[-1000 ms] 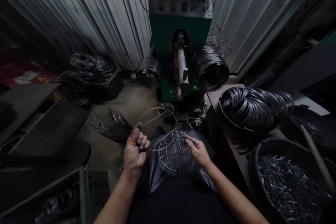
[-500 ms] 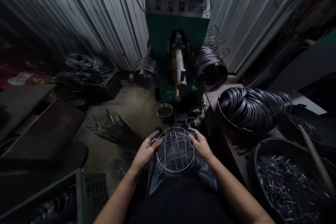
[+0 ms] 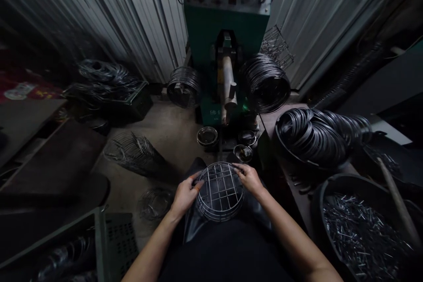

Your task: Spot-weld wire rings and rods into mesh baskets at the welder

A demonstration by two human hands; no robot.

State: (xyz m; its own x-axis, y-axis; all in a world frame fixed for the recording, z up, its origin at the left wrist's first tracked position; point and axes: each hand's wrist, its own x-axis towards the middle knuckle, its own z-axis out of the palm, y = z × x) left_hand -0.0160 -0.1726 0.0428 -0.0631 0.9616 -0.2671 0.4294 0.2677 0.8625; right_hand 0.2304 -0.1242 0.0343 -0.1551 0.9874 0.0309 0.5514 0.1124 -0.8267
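Note:
A round wire basket (image 3: 219,191) with a grid top rests on my lap over a dark apron (image 3: 194,224). My left hand (image 3: 185,194) grips its left rim, fingers curled on the top ring. My right hand (image 3: 250,178) grips the right rim at the upper edge. Both hands press on the ring that runs round the basket's top.
A green machine (image 3: 226,31) with a horizontal arm stands ahead, wire coils (image 3: 266,83) on both sides. A tub of black rings (image 3: 313,136) and a tub of short metal rods (image 3: 363,233) lie at right. Finished wire baskets (image 3: 134,152) lie on the floor at left.
A second ago my left hand held a loose wire ring up at left. It brought the ring onto the basket's top, and now both hands hold the rim.

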